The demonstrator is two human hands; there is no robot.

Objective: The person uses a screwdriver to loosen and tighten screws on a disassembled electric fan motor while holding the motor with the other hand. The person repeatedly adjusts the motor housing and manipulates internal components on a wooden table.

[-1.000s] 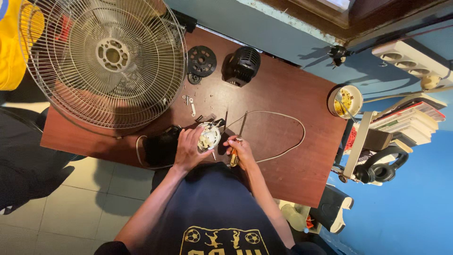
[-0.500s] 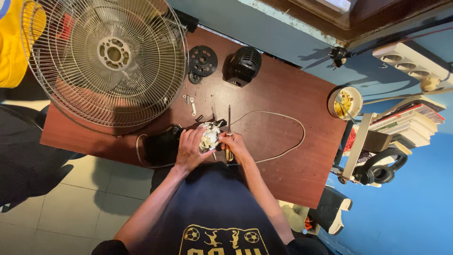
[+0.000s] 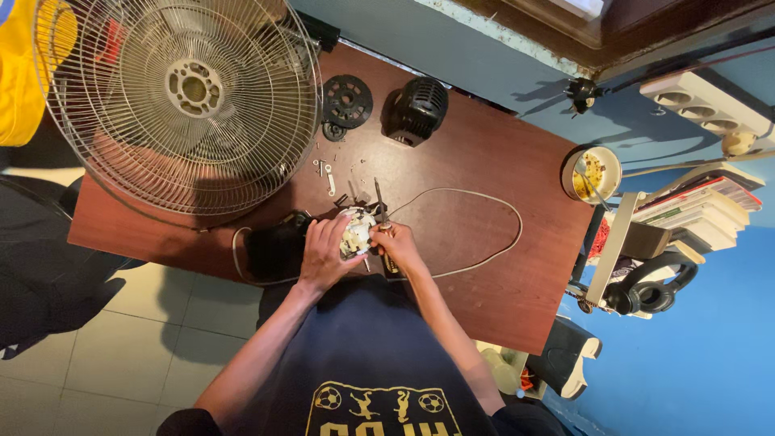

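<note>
Here's the fan motor (image 3: 355, 232), a small pale block with dark fittings around it, sitting at the near edge of the reddish-brown worktop (image 3: 500, 161). It lies right between the two hands. Left hand (image 3: 324, 254) is curled over the motor's left side, fingers wrapped round it, gripping. Right hand (image 3: 397, 249) is closed on a screwdriver (image 3: 379, 202) (yellow-and-black handle, mostly buried in the fist), with the shaft pointing away past the motor's right edge. A white cable (image 3: 484, 211) loops off to the right. The wire fan guard (image 3: 182, 97) stands at the far left, well apart.
</note>
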